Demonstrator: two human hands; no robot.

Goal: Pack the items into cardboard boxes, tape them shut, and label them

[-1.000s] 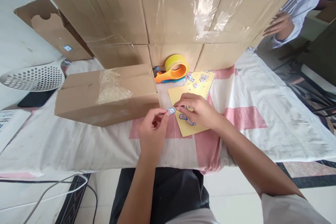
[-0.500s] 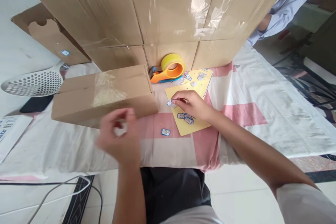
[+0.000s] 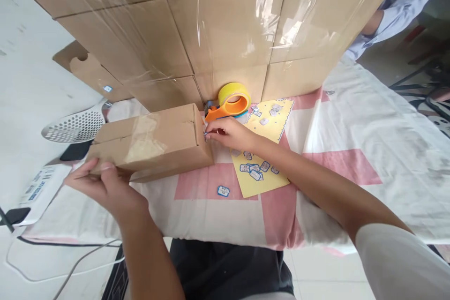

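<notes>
Since the earlier frames, the left hand (image 3: 105,187) has been carried away from the sticker work to the left end of the small cardboard box (image 3: 151,143), and the right hand (image 3: 230,133) has been brought from the yellow sticker sheet (image 3: 262,150) to the box's right end. Left of the box, a perforated white scoop (image 3: 75,126) is seen lying, with a printed white sheet (image 3: 38,187) nearer the worktop's edge and a white cable (image 3: 70,262) hung below it. The box's left end is held by the left hand, fingers curled around the lower corner and thumb laid along the face, so the grip is closed on the box. The box lies on the cloth-covered worktop (image 3: 351,140), a patch of clear tape across its top. At the box's right end, a small sticker (image 3: 205,134) is pinched between the right hand's fingertips, just at the box's edge; whether it already touches the cardboard cannot be told. Behind the box, a wall of stacked cartons (image 3: 225,23) wrapped in clear film is stood. Just right of the box, an orange tape dispenser (image 3: 230,103) with a yellow roll is set against the cartons. The sticker sheet lies right of the box, partly under the right forearm, and a loose sticker (image 3: 223,191) rests on the cloth beside it. Far right of the box, another person's sleeve (image 3: 393,14) is seen.
</notes>
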